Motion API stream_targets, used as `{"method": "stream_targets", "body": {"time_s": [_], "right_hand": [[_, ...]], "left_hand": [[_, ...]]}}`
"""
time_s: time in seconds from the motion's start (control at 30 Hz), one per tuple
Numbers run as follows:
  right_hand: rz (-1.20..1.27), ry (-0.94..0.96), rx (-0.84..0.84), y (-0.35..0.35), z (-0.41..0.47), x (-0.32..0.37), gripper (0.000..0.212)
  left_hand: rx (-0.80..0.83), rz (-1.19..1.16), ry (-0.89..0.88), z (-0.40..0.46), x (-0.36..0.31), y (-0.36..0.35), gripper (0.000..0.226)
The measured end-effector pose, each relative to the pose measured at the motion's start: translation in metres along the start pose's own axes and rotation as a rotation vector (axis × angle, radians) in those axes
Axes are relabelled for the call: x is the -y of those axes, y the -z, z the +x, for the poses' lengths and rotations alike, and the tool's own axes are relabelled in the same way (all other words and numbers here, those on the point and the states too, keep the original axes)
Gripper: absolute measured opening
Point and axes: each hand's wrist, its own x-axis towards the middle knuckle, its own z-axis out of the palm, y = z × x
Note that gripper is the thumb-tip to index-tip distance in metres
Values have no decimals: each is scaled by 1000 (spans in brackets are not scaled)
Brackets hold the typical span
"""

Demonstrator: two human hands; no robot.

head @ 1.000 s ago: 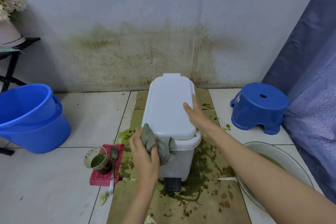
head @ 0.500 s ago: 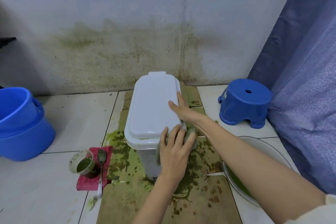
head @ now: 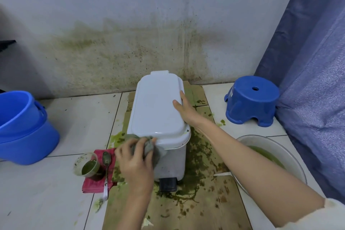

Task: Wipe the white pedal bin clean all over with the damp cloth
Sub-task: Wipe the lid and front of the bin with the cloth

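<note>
Bin: white pedal bin [head: 158,117] stands on stained cardboard [head: 186,211] by the wall.
Left hand [head: 135,162]: fingers curled round the grey cloth [head: 151,147], pressing it against the bin's front left corner.
Right hand [head: 184,108]: flat, fingers straight on the lid's right edge.

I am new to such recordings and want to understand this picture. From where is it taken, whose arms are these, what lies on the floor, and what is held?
The picture comes from a camera worn on a person's head, looking down at their own hands. The left hand grips a grey cloth against the front edge of the white pedal bin. The right hand rests flat on the lid's right side. The bin stands on stained cardboard. On the floor nearby are blue buckets, a blue stool, a metal basin with green liquid, and a cup and spoon on a red cloth.
</note>
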Motion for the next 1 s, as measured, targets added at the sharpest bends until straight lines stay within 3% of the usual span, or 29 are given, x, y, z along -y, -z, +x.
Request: {"method": "stream_targets", "body": {"time_s": [0.1,0.2,0.33,0.47,0.6,0.73,0.83,1.0], "right_hand": [[7,10,-22,1,0,-1,91],[-2,-5,-22,1,2,0,77],[17,-27,-37,-2,4,4,89],[76,-50,-74,-6,-13,25,87],[160,-34,-117,-6,-25,35,63],[163,-15,-178,-8,-27,36,58],[158,-19,-221,-11,-30,35,56],[167,-20,-234,-13,-34,38,54]], "left_hand": [[29,-65,-137,-6,-17,-3,32],[-8,-68,-171,-3,-10,0,43],[-64,-150,170,3,13,4,21],[32,-405,433,30,16,16,7],[282,-459,540,81,31,2,22],[410,-734,761,85,30,-10,35],[307,-758,774,56,18,-5,38],[170,-600,674,4,-3,12,39]]}}
